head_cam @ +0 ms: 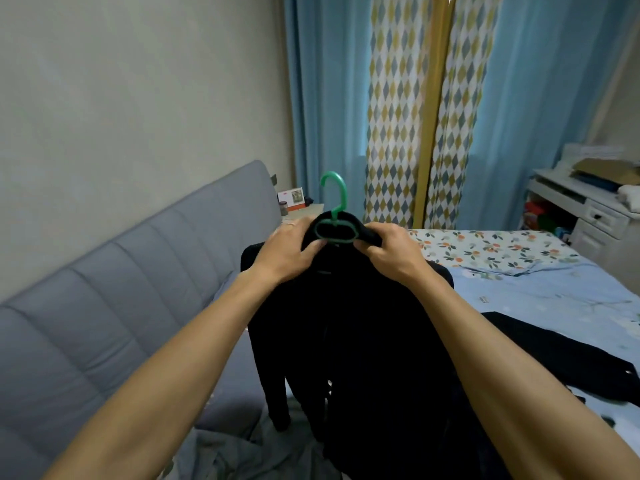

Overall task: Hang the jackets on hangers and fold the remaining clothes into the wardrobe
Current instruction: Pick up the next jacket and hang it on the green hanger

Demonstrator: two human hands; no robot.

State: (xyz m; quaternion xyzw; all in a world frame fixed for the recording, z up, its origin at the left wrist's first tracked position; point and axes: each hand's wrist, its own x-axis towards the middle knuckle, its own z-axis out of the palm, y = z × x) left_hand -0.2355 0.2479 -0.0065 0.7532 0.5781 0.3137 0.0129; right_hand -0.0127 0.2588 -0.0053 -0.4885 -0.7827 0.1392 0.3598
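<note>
**Jacket being settled on a hanger, held up over the bed**

One black jacket (346,323) is being held up in front of the person, above the near edge of the bed (554,296), with its body and one visible sleeve hanging down freely. One green hanger (334,216) is being worn by the jacket: the hook is standing up clear of the collar, and the green loop below it is showing at the neck opening. The collar is being gripped on both sides. The left hand (289,251) is being curled round the fabric on the left of the loop; the right hand (389,252) is being closed on the fabric on its right. The step in hand is judged to be the seating of the collar on the hanger, so this jacket is being counted as nearly hung, but not yet carried to a wardrobe; no wardrobe is being shown in this view.

Work left, as far as can be seen: one dark garment (568,362) is lying spread on the bed at the right, unfolded, and a grey cloth (242,455) is lying crumpled at the bottom edge; whether that cloth is clothing or bedding cannot be told.

Counted: jackets on hangers, one; hangers, one; loose dark garments, one; hands, two, both holding the jacket.
</note>
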